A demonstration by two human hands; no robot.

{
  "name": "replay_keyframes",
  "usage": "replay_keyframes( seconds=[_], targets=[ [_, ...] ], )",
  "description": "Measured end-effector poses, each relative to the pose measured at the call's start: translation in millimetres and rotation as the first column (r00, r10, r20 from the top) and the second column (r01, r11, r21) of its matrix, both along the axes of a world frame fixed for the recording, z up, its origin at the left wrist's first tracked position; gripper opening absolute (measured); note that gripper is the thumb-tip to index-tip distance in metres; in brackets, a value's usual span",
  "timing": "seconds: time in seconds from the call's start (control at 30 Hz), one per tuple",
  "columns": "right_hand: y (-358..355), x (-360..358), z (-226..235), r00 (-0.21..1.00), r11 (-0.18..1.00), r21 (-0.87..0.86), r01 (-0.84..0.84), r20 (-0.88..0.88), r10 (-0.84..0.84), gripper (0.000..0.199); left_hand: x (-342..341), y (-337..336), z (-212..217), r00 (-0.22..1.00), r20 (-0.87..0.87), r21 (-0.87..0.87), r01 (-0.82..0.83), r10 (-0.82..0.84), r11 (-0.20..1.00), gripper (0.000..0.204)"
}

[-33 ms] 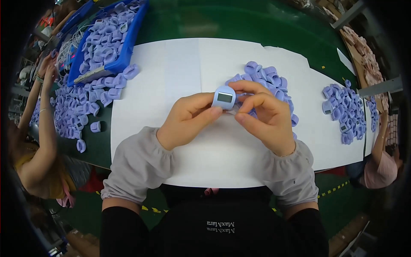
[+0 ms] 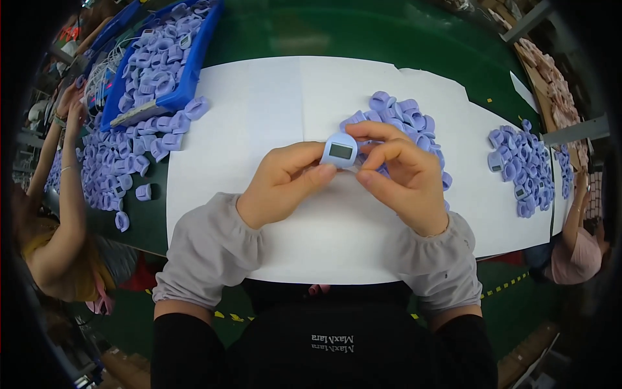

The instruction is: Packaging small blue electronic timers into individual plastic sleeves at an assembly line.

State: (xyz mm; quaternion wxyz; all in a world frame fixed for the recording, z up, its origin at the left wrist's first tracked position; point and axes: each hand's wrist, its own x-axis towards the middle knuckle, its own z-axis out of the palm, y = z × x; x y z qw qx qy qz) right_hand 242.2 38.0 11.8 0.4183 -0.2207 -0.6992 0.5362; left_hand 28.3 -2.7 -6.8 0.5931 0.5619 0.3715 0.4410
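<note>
Lilac plastic forms the small rounded device (image 2: pixel 338 151) that the left grip (image 2: pixel 278 181) pinches between thumb and forefinger, its grey display (image 2: pixel 341 150) facing up. At the device's upper right edge, the right grip (image 2: pixel 407 175) rests its index fingertip, its other fingers curled; whether it also holds something cannot be told. Just beyond the right grip, a heap of similar pieces (image 2: pixel 408 117) lies on white sheeting (image 2: pixel 324 253) over the green bench (image 2: pixel 291 35). Another heap (image 2: pixel 521 165) sits well to its right. Far left of the left grip, past a blue bin (image 2: pixel 199 61) full of such pieces, more lie scattered.
</note>
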Motion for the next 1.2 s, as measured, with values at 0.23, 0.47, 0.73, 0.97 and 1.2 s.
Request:
replay_keyframes(
  seconds=[0.23, 0.47, 0.73, 0.97, 1.2],
  targets=[
    [0.1, 4.2, -2.4, 0.997, 0.979, -0.195, -0.053, -0.069, 0.04, 0.013, 2.5, -1.8, 0.4, 0.964, -0.26, 0.316, 0.039, 0.047, 0.948, 0.024],
    [-1.3, 6.3, 1.0, 0.999, 0.98, -0.195, -0.033, -0.019, 0.03, 0.01, 4.2, 0.3, -5.5, 0.96, -0.277, 0.372, 0.06, 0.049, 0.927, 0.022],
    [-4.9, 4.3, -1.1, 0.993, 0.991, -0.132, 0.028, 0.117, -0.012, 0.009, 6.8, -0.2, -4.9, 0.954, -0.297, 0.374, 0.09, 0.027, 0.923, 0.019],
    [-6.4, 1.1, -4.3, 0.992, 0.987, -0.13, 0.091, 0.098, -0.078, 0.009, 7.2, 0.2, -3.4, 0.945, -0.327, 0.373, 0.102, 0.028, 0.922, 0.019],
    [-7.0, 1.4, -0.2, 0.991, 0.984, -0.159, 0.079, 0.116, -0.06, 0.01, 7.6, -0.3, -5.7, 0.946, -0.321, 0.385, 0.081, 0.051, 0.92, 0.019]
  ],
)
